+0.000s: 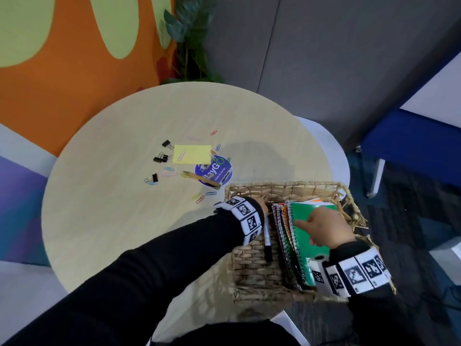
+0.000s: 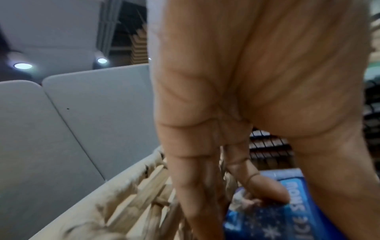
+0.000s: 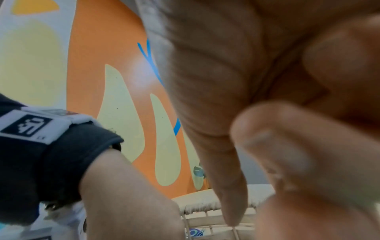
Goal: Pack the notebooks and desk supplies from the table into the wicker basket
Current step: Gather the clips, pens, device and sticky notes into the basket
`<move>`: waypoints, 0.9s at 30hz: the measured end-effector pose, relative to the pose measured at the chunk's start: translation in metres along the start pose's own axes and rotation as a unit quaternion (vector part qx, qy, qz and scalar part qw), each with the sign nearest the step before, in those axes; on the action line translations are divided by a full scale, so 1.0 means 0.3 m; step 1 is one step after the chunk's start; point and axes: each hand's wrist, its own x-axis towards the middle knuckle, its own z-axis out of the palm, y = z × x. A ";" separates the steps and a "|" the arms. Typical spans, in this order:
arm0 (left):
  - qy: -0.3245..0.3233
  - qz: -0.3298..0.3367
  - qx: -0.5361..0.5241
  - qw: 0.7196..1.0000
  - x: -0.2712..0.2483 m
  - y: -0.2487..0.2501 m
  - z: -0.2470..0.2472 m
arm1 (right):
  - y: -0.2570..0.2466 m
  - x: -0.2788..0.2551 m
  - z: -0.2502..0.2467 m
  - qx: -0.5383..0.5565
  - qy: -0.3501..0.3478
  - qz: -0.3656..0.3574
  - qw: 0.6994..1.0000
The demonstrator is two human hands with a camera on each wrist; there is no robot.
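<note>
Orange-green mural wall (image 1: 74,71), grey panels (image 1: 324,58), round table (image 1: 112,208).

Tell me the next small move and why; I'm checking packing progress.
Probably lift the left hand out of the woven wicker basket and reach for the yellow sticky-note pad: the spiral notebooks and black marker are already inside, while small supplies remain on the round beige table.

Left hand (image 1: 260,203) mostly hidden behind its wristband; grip not readable. Right wrist view blurred, fingers (image 3: 273,141) smeared. Notebooks (image 1: 287,236) behind the green one overlapped, count unclear. Basket (image 1: 252,260) near corner covered by right wrist. Paper clips (image 1: 199,197) too small to count.
</note>
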 end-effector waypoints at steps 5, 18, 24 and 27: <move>-0.077 -0.174 0.093 0.977 -0.053 0.049 -0.007 | 0.020 -0.001 0.009 0.019 -0.011 0.005 1.000; 0.281 -0.079 -0.299 0.909 -0.102 -0.462 -0.076 | -0.278 0.052 -0.127 0.094 0.049 -0.170 0.980; 0.349 -0.257 -0.379 0.817 -0.125 -0.812 0.124 | -0.698 0.217 -0.125 0.050 0.024 -0.266 0.962; 0.360 -0.282 -0.398 0.795 -0.126 -0.885 0.188 | -0.870 0.343 -0.047 -0.059 -0.050 -0.273 0.959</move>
